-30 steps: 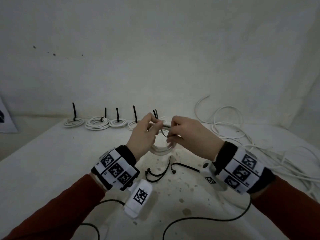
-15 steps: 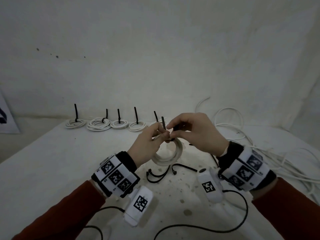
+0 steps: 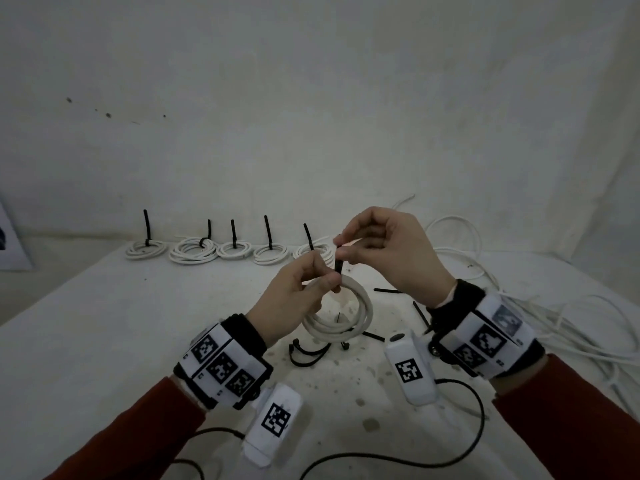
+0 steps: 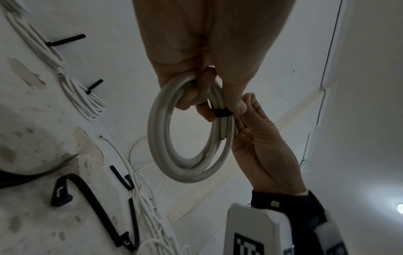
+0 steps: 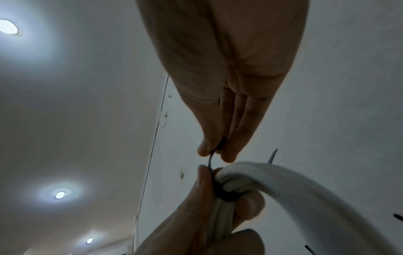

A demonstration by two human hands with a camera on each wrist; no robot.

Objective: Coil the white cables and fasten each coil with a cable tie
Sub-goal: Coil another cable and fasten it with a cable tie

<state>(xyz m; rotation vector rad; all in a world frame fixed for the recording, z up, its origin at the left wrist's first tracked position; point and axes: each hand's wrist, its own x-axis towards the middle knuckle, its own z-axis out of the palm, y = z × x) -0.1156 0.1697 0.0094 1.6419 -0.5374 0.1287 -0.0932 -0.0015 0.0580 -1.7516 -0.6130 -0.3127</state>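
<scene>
holding the coiled white round cable (image 3: 341,315) above the pale spotted counter (image 3: 104,334), our left hand (image 3: 294,296) grips its top where the thin black plastic cable tie (image 4: 222,113) wraps it; our right hand (image 3: 388,252) pinches the tie's tail just above.

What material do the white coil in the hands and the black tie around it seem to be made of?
Coil: likely plastic-sheathed cable, smooth and matte; it bends into even round loops with no kinks. Tie: probably nylon or a similar plastic, matte black; a thin flat band cinched round the strands, its tail standing stiff where the right hand pinches it.
</scene>
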